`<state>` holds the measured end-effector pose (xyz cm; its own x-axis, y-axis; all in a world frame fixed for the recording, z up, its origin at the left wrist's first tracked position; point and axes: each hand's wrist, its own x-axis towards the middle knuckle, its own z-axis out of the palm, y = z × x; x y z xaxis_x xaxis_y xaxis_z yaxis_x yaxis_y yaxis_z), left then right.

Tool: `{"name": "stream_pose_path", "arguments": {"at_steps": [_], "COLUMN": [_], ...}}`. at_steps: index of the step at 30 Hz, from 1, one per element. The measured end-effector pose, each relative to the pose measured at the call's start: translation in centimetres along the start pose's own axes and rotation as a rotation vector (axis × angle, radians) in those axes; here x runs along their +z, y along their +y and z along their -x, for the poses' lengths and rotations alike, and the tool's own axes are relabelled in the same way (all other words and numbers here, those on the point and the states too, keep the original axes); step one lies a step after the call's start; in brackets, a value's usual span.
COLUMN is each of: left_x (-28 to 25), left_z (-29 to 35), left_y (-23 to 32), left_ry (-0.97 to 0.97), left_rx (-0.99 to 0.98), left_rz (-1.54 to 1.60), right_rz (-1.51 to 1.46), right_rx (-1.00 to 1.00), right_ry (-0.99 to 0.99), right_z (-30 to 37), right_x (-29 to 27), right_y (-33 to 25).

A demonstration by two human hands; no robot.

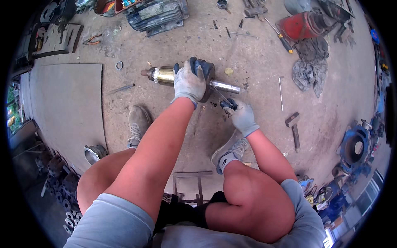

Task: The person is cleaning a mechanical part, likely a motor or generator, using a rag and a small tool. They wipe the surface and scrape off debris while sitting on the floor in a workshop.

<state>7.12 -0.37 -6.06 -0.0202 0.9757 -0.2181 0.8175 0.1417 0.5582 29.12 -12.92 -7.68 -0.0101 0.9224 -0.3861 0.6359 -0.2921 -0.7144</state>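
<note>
Count two grey-gloved hands (189, 84) (244, 117), two grey lace-up shoes (139, 120) (231, 149) and one gold-and-silver cylindrical metal rotor (164, 75). Add one yellow-and-black-handled screwdriver (283, 42), one pair of orange-handled pliers (93, 40).

Your left glove (189, 82) and right glove (245, 119) were pale grey and dark blue; your cylinder (165, 76) was brassy gold, its shaft (226, 87) silver. The screwdriver's handle (285, 43) was black and yellow, the pliers' grips (95, 42) orange.

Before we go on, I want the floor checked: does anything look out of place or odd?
The crumpled grey rag at the upper right stands out: it is blotched dark, as if soiled, and bunched on the floor. The hammer and the screwdriver also lie loose on the right, which looks untidy.
</note>
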Motion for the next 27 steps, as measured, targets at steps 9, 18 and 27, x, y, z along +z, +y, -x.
{"name": "stream_pose_path", "arguments": {"at_steps": [9,18,27], "left_x": [0.0,-0.4,0.1], "left_z": [-0.1,0.0,0.0], "left_y": [-0.1,0.4,-0.3], "left_ry": [0.02,0.007,-0.01], "left_rx": [0.025,0.008,0.049], "left_rz": [0.006,-0.005,-0.065], "right_rz": [-0.186,-0.119,0.542], "right_rx": [0.154,0.091,-0.832], "right_ry": [-0.267,-0.488,-0.33], "right_z": [-1.9,-7.9,-11.8], "right_x": [-8.1,-9.3,-8.7], "right_y": [-8.6,-10.1,-8.5]}}
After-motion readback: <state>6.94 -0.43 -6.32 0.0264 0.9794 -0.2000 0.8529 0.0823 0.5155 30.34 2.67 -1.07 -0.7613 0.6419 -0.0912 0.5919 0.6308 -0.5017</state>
